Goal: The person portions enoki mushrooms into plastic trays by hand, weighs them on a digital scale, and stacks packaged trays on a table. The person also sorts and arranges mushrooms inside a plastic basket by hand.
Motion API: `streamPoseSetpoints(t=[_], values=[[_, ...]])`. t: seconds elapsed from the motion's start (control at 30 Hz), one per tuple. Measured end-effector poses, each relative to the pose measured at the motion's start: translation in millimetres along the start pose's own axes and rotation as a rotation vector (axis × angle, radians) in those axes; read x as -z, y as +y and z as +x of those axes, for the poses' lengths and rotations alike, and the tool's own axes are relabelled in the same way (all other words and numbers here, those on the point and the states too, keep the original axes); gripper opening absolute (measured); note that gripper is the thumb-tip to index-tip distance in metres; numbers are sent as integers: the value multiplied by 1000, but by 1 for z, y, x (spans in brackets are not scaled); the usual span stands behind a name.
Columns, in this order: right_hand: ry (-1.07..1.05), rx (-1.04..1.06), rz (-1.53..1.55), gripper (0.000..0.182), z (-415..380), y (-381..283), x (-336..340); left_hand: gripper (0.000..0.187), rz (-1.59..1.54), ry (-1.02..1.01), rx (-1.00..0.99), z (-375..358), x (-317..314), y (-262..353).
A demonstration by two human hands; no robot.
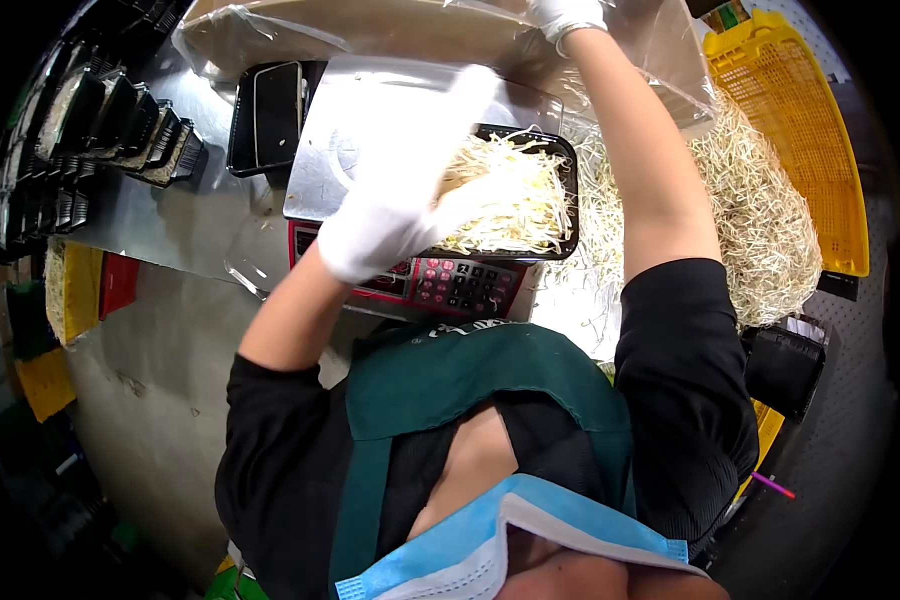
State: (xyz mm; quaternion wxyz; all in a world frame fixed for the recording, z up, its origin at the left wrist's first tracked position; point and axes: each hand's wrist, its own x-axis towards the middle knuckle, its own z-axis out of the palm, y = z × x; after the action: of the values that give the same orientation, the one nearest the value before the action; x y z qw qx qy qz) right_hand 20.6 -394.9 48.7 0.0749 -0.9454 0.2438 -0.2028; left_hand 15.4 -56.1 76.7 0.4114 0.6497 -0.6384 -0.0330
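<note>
My left hand (395,205), in a white glove, lies over the left side of a black plastic tray (573,205) heaped with bean sprouts (520,195). Its fingers are stretched out and its thumb reaches over the sprouts; the glove is overexposed. Under the tray is a digital scale (320,150) with a steel platform and a red keypad front. My right hand (568,15), also gloved in white, reaches far forward at the plastic-lined cardboard box (420,30). The upper frame edge cuts off its fingers.
Loose sprouts (760,210) form a large pile on the right, beside a yellow plastic crate (810,130). Stacked black trays (80,110) stand on the left. A phone (277,115) lies in a black tray left of the scale. Black containers (785,365) sit at the lower right.
</note>
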Motion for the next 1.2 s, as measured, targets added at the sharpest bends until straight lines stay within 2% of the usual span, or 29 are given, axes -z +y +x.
streamPoseSetpoints(t=[0.03,0.07,0.1,0.13,0.17,0.2,0.23,0.27,0.3,0.33,0.37,0.4,0.43,0.47,0.53,0.57,0.6,0.63,0.7,0.73,0.8,0.87,0.9,1.0,1.07,1.1,1.13,1.17,1.2], values=[[54,53,-71,21,-1,1,0,50,13,-15,-136,11,-14,-8],[22,-105,277,19,-9,-4,9,51,139,-193,-88,25,-15,-4],[31,-106,279,19,-11,5,10,51,145,-195,-95,30,-16,-11],[227,161,-39,19,-13,18,11,52,-33,-359,9,31,-18,-22],[413,426,-366,20,-15,31,10,52,-253,-392,46,24,-16,-26],[233,37,116,30,-38,-4,54,51,-484,-422,94,16,-14,-31],[271,-41,139,35,-52,-4,75,51,-702,-449,147,8,-12,-36],[311,-118,165,42,-67,-3,96,48,-604,-265,206,-9,-6,-42],[517,72,157,45,-91,-31,139,48,-550,-82,190,-10,1,-41],[446,-187,410,50,-113,-31,149,48,-482,99,181,-10,9,-40],[357,-160,844,51,-128,-17,155,53,-546,236,213,-5,23,-30],[376,-90,842,40,-153,-25,165,58,-607,377,234,1,38,-19],[369,112,774,34,-167,-24,166,67,-754,479,370,1,50,-8],[363,314,717,29,-181,-24,167,88,-1007,543,533,10,54,-4],[47,283,1106,32,-194,-48,165,93,-1247,150,399,4,68,-9],[-162,51,1381,39,-206,-71,166,92,-1348,-31,323,7,70,-3],[-306,-249,1643,46,-218,-94,167,89,-1048,-56,413,9,74,16],[-271,-233,1725,48,-223,-100,164,71,-1055,-17,310,-1,69,21],[-191,-69,1803,49,-227,-100,159,42,-977,92,399,-19,70,37],[-105,3,1679,49,-229,-101,154,33,-1154,131,366,-27,72,37],[80,106,1411,48,-235,-103,145,30,-1134,82,404,-41,74,39],[76,94,1565,46,-237,-100,142,33,-1073,-38,551,-44,79,50],[157,303,1206,45,-233,-94,140,34,-893,116,606,-51,72,45],[38,100,1469,56,-243,-107,141,31,-799,207,446,-53,73,46],[-79,-79,1209,71,-257,-124,151,22,-742,121,437,-63,56,24],[-75,-77,1113,63,-263,-124,147,20,-629,59,444,-61,49,21],[-54,-201,1079,57,-262,-120,147,17,-808,98,400,-53,43,22],[-29,-325,1040,52,-259,-115,146,17,-873,134,511,-51,31,14],[136,-314,998,36,-253,-111,137,19,-718,146,442,-40,26,9]])
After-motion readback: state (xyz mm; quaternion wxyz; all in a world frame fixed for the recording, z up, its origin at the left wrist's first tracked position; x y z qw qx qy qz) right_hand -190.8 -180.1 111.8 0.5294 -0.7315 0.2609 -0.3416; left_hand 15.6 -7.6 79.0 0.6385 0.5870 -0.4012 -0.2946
